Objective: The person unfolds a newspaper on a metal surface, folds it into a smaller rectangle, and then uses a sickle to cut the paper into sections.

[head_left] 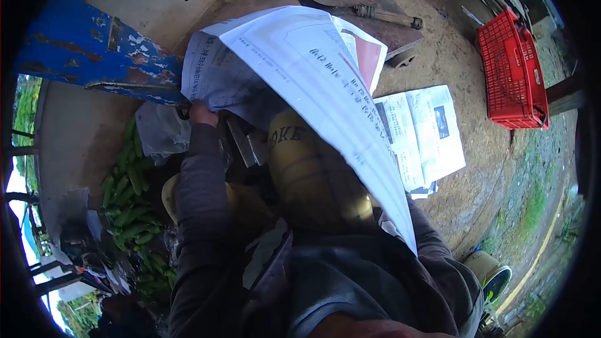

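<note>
A large printed newspaper sheet [294, 56] is spread in front of me, arched across my lap and hiding much of what lies beneath. My left hand [203, 114] is closed on its lower left edge, beside the chipped blue post. My right sleeve [432, 231] runs up behind the sheet's right end, and the hand itself is hidden there. Under the paper shows my yellowish trouser knee [300, 156] with dark lettering. More folded newspaper [426, 131] lies on the ground at the right.
A curved sickle-like blade with a wrapped handle [388, 15] lies on a board at the top. A red plastic basket [513, 75] stands at upper right. At left are a heap of green cucumber-like vegetables [131, 194], a clear plastic bag [163, 128] and a blue post [94, 50]. A bucket [488, 272] sits lower right.
</note>
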A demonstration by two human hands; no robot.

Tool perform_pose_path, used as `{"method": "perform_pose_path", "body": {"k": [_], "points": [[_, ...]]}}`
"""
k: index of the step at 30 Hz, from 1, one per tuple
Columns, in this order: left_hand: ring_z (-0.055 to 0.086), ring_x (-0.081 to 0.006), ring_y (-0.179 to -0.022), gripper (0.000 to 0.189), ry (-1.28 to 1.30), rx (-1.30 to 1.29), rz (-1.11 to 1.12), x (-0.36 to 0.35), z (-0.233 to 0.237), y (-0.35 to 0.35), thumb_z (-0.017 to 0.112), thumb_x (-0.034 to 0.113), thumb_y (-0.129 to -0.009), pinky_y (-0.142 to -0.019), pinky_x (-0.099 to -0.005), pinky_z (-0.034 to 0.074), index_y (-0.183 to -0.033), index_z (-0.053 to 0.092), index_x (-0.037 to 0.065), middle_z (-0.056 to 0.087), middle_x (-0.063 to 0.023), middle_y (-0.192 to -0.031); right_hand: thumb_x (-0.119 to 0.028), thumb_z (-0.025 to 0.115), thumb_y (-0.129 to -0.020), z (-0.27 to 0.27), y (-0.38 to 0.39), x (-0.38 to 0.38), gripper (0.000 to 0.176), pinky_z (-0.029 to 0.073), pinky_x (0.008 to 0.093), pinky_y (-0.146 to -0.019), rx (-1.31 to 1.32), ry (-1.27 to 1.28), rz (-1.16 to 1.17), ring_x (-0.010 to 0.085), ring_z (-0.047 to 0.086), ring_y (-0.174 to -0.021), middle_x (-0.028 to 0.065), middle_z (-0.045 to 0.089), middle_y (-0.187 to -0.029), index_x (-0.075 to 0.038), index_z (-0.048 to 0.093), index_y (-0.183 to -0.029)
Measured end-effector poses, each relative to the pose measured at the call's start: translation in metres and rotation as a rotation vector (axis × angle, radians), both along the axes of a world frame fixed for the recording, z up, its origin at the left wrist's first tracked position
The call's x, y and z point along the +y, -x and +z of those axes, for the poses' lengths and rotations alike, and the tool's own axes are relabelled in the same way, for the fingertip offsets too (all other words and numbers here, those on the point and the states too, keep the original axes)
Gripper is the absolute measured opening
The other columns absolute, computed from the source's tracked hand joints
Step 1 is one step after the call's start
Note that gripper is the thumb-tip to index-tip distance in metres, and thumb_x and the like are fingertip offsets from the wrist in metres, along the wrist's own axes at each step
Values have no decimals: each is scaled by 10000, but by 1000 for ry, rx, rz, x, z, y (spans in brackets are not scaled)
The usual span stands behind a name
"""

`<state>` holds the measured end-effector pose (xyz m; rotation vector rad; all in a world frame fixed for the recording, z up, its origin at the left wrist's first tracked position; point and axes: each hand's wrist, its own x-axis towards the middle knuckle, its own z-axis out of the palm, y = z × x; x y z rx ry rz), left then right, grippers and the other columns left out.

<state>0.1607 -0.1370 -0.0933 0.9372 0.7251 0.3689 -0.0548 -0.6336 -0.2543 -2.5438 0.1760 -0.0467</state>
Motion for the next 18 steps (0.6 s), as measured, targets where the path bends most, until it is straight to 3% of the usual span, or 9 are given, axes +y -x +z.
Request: {"method": "perform_pose_path", "body": {"k": [2,3,8,15,18], "points": [[494,-312,-1103,354,-5,28,-8,0,1,2,353,178,-910,-849,-490,458,-1227,437,44,486,-128,-1221,-168,595,-781,-107,-16,-6,575,390,423,-919,-108,-56,15,339,464,-1112,179,480,-1189,-78,366,-1300],[492,-311,-1107,356,-10,44,-14,2,0,2,353,180,-910,-856,-485,457,-1230,434,44,485,-128,-1222,-171,591,-783,-107,-1,-12,572,389,423,-921,-55,-62,-8,338,462,-1114,180,478,-1191,-76,366,-1300],[493,-297,-1108,360,1,-28,-78,20,-24,-3,350,191,-914,-868,-470,451,-1237,433,56,483,-125,-1224,-185,574,-791,-17,86,-64,558,381,425,-929,281,-53,-226,334,454,-1125,181,469,-1202,-70,366,-1297],[513,-288,-1071,374,-23,-4,-2,5,-8,-1,311,221,-929,-880,-461,434,-1219,447,28,505,-132,-1183,-204,549,-803,6,134,-97,542,371,428,-941,427,-93,-398,328,442,-1141,183,456,-1218,-61,365,-1292],[538,-314,-1034,387,41,-46,33,2,-10,3,496,222,-855,-862,-427,447,-1164,471,-8,530,-174,-1140,-213,538,-808,2,122,-88,536,367,429,-946,432,-122,-387,326,437,-1148,184,451,-1224,-57,365,-1290]]}}
